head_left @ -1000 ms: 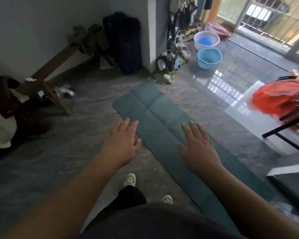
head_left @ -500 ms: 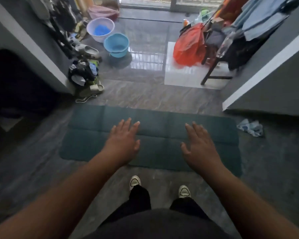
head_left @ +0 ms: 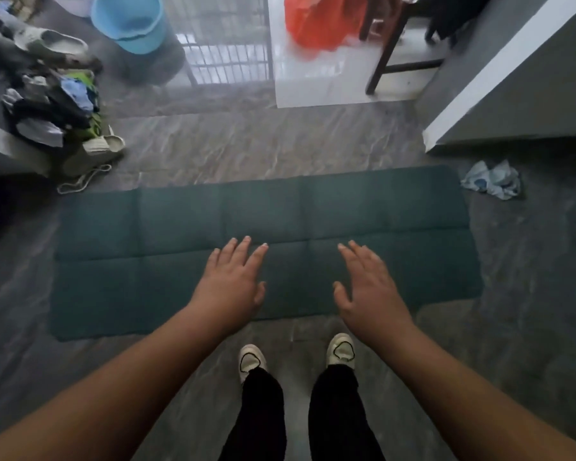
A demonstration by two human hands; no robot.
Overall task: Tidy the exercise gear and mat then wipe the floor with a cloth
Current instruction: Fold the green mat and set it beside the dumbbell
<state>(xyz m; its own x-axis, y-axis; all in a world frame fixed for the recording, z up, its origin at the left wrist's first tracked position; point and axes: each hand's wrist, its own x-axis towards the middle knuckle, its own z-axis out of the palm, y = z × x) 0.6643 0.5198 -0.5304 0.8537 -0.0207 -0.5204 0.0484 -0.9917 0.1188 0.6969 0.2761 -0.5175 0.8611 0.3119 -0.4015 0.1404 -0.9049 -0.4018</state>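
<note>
A dark green exercise mat [head_left: 147, 261] with fold creases lies flat across the grey floor, its long side running left to right in front of my feet. My left hand [head_left: 230, 281] hovers above the mat's near middle with straight fingers, holding nothing. My right hand [head_left: 366, 287] is stretched out beside it, palm turned slightly inward, fingers straight and empty. A crumpled light blue cloth [head_left: 491, 179] lies on the floor just past the mat's right end.
A heap of clothes and shoes [head_left: 54, 104] sits at the left by a wall corner. A blue bucket [head_left: 128, 21] stands at the back. An orange bag [head_left: 320, 19] and a dark chair leg [head_left: 384, 58] are at the back right. A grey wall with white trim [head_left: 499, 71] stands right.
The view has swung from along the mat to square across it and tilted down. Both hands stay stretched out and empty over the mat.
</note>
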